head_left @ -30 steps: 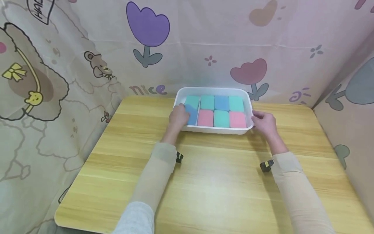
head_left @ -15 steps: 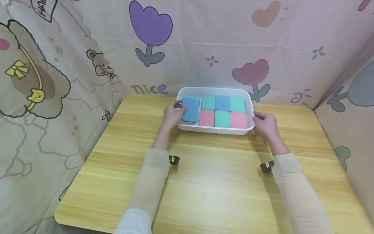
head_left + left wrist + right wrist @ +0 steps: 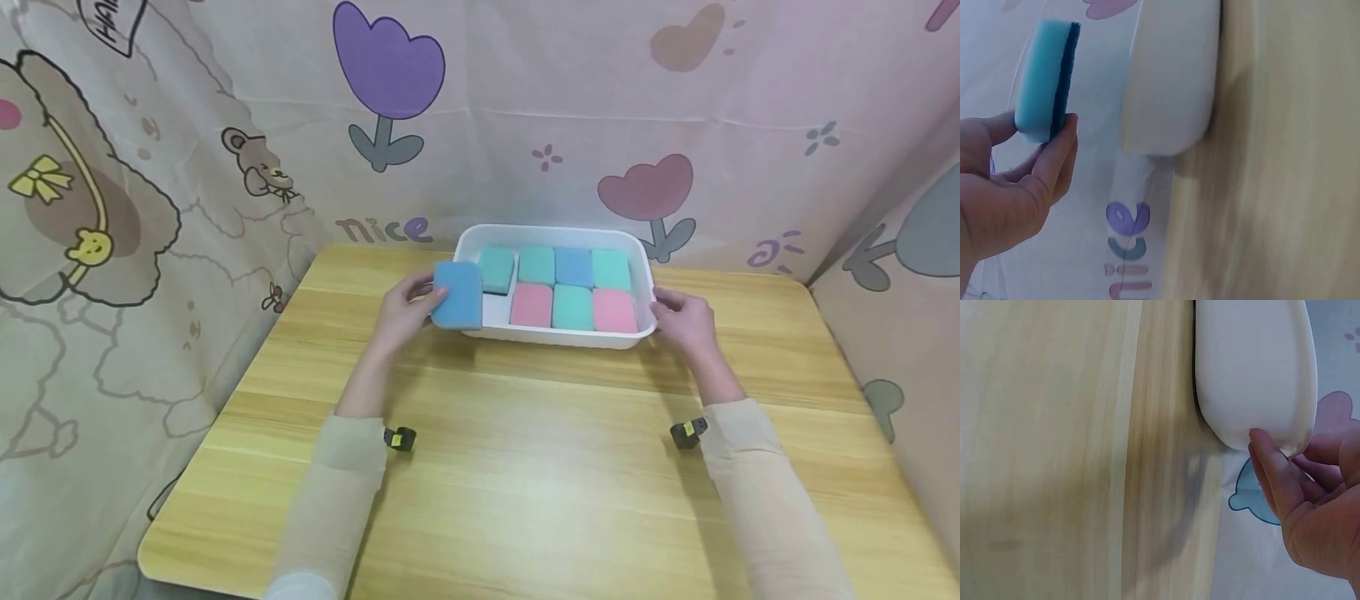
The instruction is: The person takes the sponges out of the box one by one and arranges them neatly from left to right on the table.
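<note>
My left hand [image 3: 405, 312] pinches a blue scouring sponge [image 3: 459, 296] by its edge, thumb on one face and fingers on the other. In the left wrist view the sponge [image 3: 1047, 81] stands on edge, clear of the table, with its dark scouring layer showing. From the head it overlaps the left end of a white plastic tray [image 3: 555, 335]. Inside the tray, a lone green sponge [image 3: 497, 268] lies at the back left, with bare tray floor in front of it. My right hand [image 3: 684, 321] grips the tray's right end, thumb at the rim and fingers against the outer wall.
Several green, pink and blue sponges, including a pink one [image 3: 531, 305], fill the rest of the tray in two rows. The tray sits at the back of a wooden table [image 3: 540, 467], close to a printed cloth backdrop [image 3: 510, 75].
My left hand has lifted the blue sponge from the tray's front left and carried it left and toward me, uncovering the tray floor. My right hand keeps its hold on the tray.
</note>
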Motion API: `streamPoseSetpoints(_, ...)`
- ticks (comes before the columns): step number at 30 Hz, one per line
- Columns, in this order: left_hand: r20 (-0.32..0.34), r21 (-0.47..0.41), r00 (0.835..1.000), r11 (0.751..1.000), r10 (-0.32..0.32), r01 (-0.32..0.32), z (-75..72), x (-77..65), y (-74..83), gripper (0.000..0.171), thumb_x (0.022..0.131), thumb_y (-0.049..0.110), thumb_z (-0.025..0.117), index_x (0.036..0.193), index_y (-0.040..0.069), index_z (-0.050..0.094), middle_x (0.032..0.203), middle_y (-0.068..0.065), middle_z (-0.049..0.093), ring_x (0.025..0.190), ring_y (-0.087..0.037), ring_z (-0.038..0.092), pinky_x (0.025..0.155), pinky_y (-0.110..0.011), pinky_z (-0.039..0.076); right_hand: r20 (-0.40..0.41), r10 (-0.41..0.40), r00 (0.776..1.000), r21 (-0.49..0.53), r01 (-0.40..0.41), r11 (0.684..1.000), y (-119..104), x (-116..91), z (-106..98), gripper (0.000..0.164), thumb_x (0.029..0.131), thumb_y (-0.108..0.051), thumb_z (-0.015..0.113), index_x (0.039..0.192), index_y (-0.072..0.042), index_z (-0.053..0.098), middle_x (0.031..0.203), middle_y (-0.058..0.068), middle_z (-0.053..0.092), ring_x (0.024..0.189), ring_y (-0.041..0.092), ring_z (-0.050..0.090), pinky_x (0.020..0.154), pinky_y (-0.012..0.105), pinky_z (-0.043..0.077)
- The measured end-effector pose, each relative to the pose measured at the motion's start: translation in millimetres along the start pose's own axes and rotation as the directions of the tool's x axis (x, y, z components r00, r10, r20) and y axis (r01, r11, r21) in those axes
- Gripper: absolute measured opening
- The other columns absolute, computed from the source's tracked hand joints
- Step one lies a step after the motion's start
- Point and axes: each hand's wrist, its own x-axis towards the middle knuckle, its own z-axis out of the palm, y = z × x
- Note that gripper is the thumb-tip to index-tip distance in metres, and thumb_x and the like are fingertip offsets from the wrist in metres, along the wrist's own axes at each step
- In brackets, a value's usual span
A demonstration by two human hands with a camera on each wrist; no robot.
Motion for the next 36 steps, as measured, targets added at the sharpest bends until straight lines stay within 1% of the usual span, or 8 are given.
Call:
streamPoseSetpoints(3, 0.002, 0.055, 1.0, 0.998, -0.012, 0.012, -11.5, -9.5, -5.9, 0.06, 0.102, 0.03, 0.069, 0.153, 0.005, 0.048, 0.146, -0.021, 0.054, 0.129, -0.037, 0.06, 0.099, -0.039, 0.059, -0.005, -0.005, 1.0, -0.005, 0.005, 1.0, 1, 0, 0, 0.051, 0.107, -0.022, 0.054, 0.154, -0.003, 0.046, 0.15, 0.025, 0.053, 0.129, 0.04, 0.059, 0.082, 0.021, 0.06)
streamPoseSetpoints(9, 0.03, 0.129, 0.999, 0.991, -0.026, 0.022, -30.7, -27.2, -16.6, 0.063, 0.103, 0.029, 0.068, 0.153, 0.001, 0.044, 0.145, -0.024, 0.053, 0.128, -0.04, 0.06, 0.098, -0.04, 0.059, -0.009, -0.013, 1.0, -0.005, 0.013, 1.0, 3, 0, 1, 0.05, 0.108, -0.022, 0.053, 0.154, -0.002, 0.047, 0.149, 0.026, 0.054, 0.128, 0.04, 0.059, 0.08, 0.018, 0.059)
streamPoseSetpoints(12, 0.041, 0.158, 0.999, 0.987, -0.031, 0.024, -37.5, -32.9, -23.4, 0.063, 0.103, 0.03, 0.067, 0.152, -0.001, 0.044, 0.145, -0.025, 0.053, 0.128, -0.042, 0.06, 0.098, -0.041, 0.059, -0.008, -0.011, 1.0, -0.011, 0.011, 1.0, 3, -1, 0, 0.05, 0.108, -0.023, 0.052, 0.154, -0.003, 0.047, 0.15, 0.026, 0.054, 0.127, 0.04, 0.06, 0.079, 0.017, 0.059)
streamPoseSetpoints(14, 0.051, 0.177, 0.997, 0.983, -0.049, 0.04, -41.4, -35.4, -29.3, 0.063, 0.103, 0.03, 0.067, 0.153, -0.001, 0.043, 0.145, -0.026, 0.052, 0.129, -0.043, 0.059, 0.099, -0.041, 0.059, -0.004, -0.008, 1.0, -0.007, 0.008, 1.0, 3, -1, -1, 0.051, 0.108, -0.023, 0.052, 0.154, -0.003, 0.046, 0.15, 0.026, 0.053, 0.127, 0.04, 0.06, 0.08, 0.018, 0.06)
streamPoseSetpoints(18, 0.067, 0.23, 0.993, 0.97, -0.098, 0.08, -46.6, -38.5, -42.3, 0.063, 0.104, 0.028, 0.066, 0.153, -0.002, 0.042, 0.146, -0.027, 0.051, 0.129, -0.043, 0.058, 0.098, -0.042, 0.059, 0.006, -0.004, 1.0, 0.007, 0.004, 1.0, 2, -1, 0, 0.051, 0.108, -0.023, 0.052, 0.155, -0.004, 0.045, 0.151, 0.026, 0.052, 0.126, 0.04, 0.06, 0.084, 0.024, 0.062)
streamPoseSetpoints(22, 0.089, 0.259, 0.988, 0.961, -0.125, 0.098, -48.6, -38.7, -51.0, 0.059, 0.105, 0.023, 0.064, 0.151, -0.006, 0.041, 0.145, -0.029, 0.051, 0.127, -0.044, 0.058, 0.098, -0.043, 0.06, -0.001, -0.008, 1.0, 0.003, 0.008, 1.0, 1, -1, 0, 0.05, 0.108, -0.023, 0.053, 0.154, -0.004, 0.046, 0.15, 0.026, 0.053, 0.125, 0.04, 0.061, 0.083, 0.024, 0.062)
streamPoseSetpoints(26, 0.103, 0.298, 0.984, 0.949, -0.144, 0.108, -49.6, -38.1, -54.2, 0.058, 0.105, 0.023, 0.063, 0.149, -0.008, 0.042, 0.142, -0.03, 0.052, 0.127, -0.045, 0.057, 0.1, -0.046, 0.059, 0.0, -0.009, 1.0, 0.003, 0.009, 1.0, 1, -1, -1, 0.051, 0.108, -0.024, 0.053, 0.154, -0.004, 0.046, 0.151, 0.026, 0.053, 0.126, 0.04, 0.06, 0.083, 0.023, 0.061)
streamPoseSetpoints(36, 0.102, 0.437, 0.972, 0.887, -0.21, 0.146, -62.8, -40.3, -57.4, 0.062, 0.107, 0.029, 0.06, 0.151, -0.01, 0.04, 0.145, -0.034, 0.05, 0.134, -0.048, 0.051, 0.107, -0.053, 0.052, 0.005, 0.0, 1.0, 0.003, 0.0, 1.0, 1, -2, -1, 0.051, 0.108, -0.023, 0.052, 0.154, -0.004, 0.046, 0.151, 0.025, 0.053, 0.129, 0.039, 0.059, 0.087, 0.026, 0.061)
